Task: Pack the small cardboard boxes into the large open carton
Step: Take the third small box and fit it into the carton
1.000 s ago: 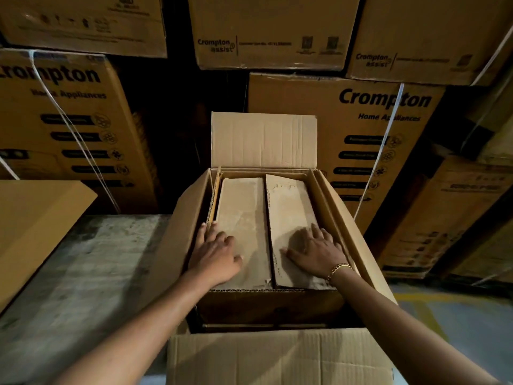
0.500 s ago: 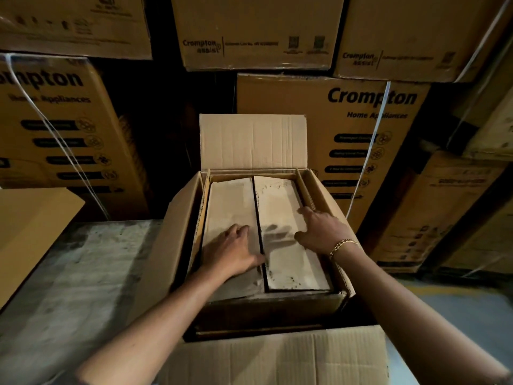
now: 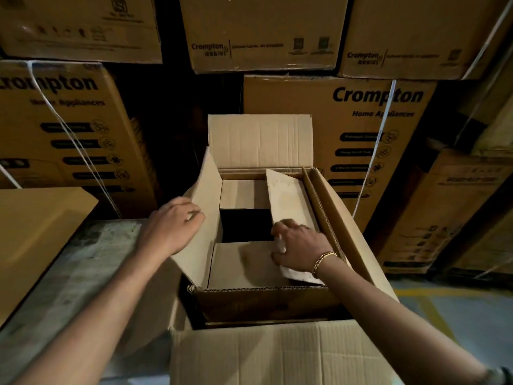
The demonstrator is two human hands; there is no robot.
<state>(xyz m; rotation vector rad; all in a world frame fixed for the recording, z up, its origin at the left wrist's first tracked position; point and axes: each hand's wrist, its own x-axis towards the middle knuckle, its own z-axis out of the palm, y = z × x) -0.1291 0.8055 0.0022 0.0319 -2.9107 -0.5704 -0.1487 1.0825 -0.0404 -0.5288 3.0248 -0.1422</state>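
The large open carton (image 3: 277, 354) stands in front of me with its outer flaps spread. A smaller cardboard box (image 3: 263, 298) sits inside it. My left hand (image 3: 172, 226) grips the inner box's left top flap (image 3: 205, 234) and holds it raised and tilted outward. My right hand (image 3: 301, 247), with a gold bracelet on its wrist, curls its fingers over the inner edge of the pale right top flap (image 3: 288, 195), which is partly lifted. Between the two flaps show the short end flaps (image 3: 238, 265) and a dark opening (image 3: 245, 225); its contents are hidden.
Printed cartons (image 3: 383, 126) bound with white straps are stacked close behind and to both sides. A tan cardboard box (image 3: 36, 240) lies at the left on a grey worn platform (image 3: 83, 273). Grey floor with a yellow line (image 3: 444, 315) lies to the right.
Both hands were pressing the two top flaps flat. Now the left hand has pulled the left flap up and outward and the right hand has taken the right flap's edge, exposing the dark inside.
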